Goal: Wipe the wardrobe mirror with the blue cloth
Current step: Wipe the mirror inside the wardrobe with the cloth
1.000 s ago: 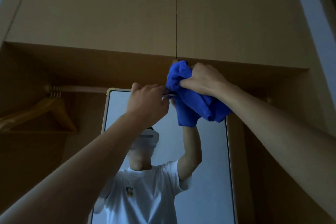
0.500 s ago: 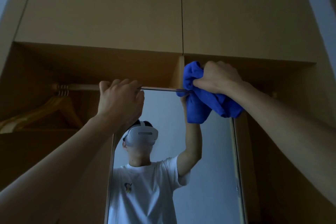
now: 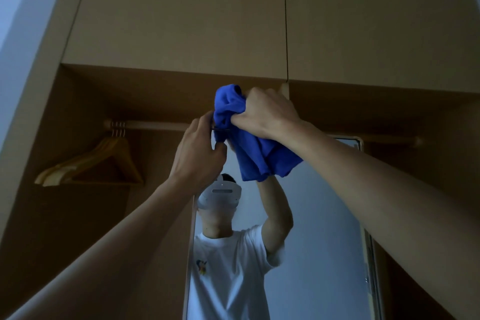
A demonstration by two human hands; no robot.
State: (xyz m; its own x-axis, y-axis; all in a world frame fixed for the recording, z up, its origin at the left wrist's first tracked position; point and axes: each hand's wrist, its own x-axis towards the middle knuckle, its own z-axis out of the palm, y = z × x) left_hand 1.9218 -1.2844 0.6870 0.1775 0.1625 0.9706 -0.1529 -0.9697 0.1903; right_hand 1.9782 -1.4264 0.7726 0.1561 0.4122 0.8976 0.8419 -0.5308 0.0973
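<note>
The wardrobe mirror [image 3: 324, 215] stood inside the open wardrobe, its top edge level with the hanging rail [image 3: 155, 125] and its rounded top right corner showing past the right forearm. The right hand [image 3: 267, 114] had its grip clamped on the bunched blue cloth [image 3: 249, 148], which sat at the mirror's top edge near the left corner, with loose folds hanging down over the glass. The left hand [image 3: 200, 153] was just beside the cloth, its grip curled over that same top edge. Close above the cloth ran the lower edge of the upper cabinet doors [image 3: 181, 21], leaving little room upward. Below the hands the glass lay open all the way down, showing a reflected person in a white shirt and white headset [image 3: 220, 196]. The wooden hangers [image 3: 91, 163] hung from the rail, well apart to the left.
</note>
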